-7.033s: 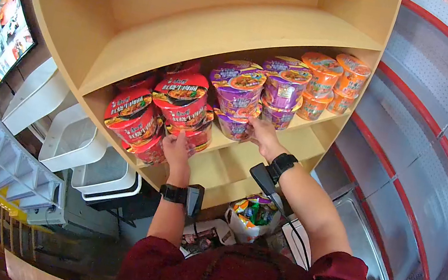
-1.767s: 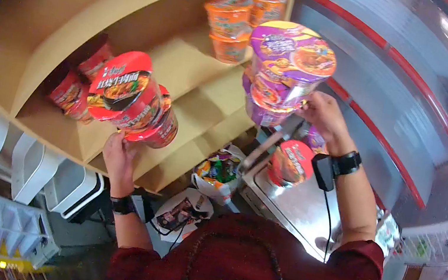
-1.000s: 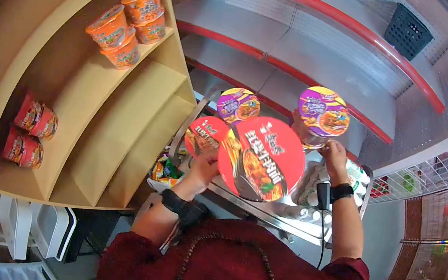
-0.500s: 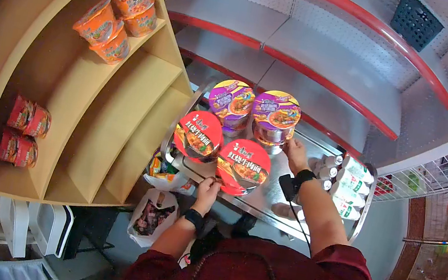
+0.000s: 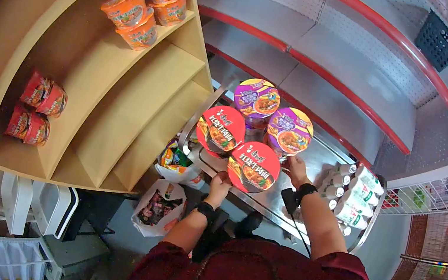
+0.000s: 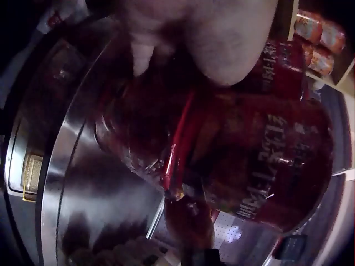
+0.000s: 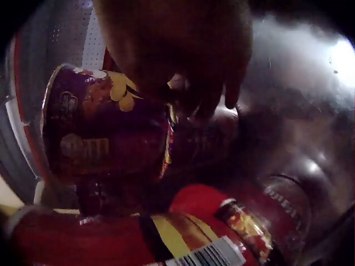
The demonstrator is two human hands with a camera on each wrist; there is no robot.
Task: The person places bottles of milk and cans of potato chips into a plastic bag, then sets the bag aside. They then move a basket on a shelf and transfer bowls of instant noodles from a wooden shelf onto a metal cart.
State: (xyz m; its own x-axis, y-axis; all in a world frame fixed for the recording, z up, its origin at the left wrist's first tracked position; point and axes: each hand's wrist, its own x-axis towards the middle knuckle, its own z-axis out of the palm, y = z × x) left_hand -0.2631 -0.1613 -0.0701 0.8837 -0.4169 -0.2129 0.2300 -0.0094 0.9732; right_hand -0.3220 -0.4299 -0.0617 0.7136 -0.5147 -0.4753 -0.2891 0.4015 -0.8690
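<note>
My left hand (image 5: pixel 219 190) grips the front stack of red instant noodle cups (image 5: pixel 254 167) low on its near side. In the left wrist view, its thumb and fingers lie around the stack's lower red cup (image 6: pixel 141 127). With my right hand (image 5: pixel 296 174) I hold the right stack of purple noodle cups (image 5: pixel 290 131), fingers where upper and lower cup meet in the right wrist view. Another red cup (image 5: pixel 221 130) and another purple cup (image 5: pixel 257 99) stand close behind and left, all four lids grouped over the metal cart top (image 5: pixel 324 147). The lids hide most of the lower cups.
Wrapped white cylinders with green print (image 5: pixel 358 200) lie at the cart's right end. Left is a wooden shelf (image 5: pixel 142 95) with orange cups (image 5: pixel 130 9) and small red cups (image 5: pixel 39 101). Grey shelves (image 5: pixel 340 58) rise behind. A bag (image 5: pixel 159 208) stands on the floor.
The red and purple stacks have gone from the wooden shelf to the metal cart. Lately the right purple stack has come closer to the front red stack. Both hands still hold their stacks.
</note>
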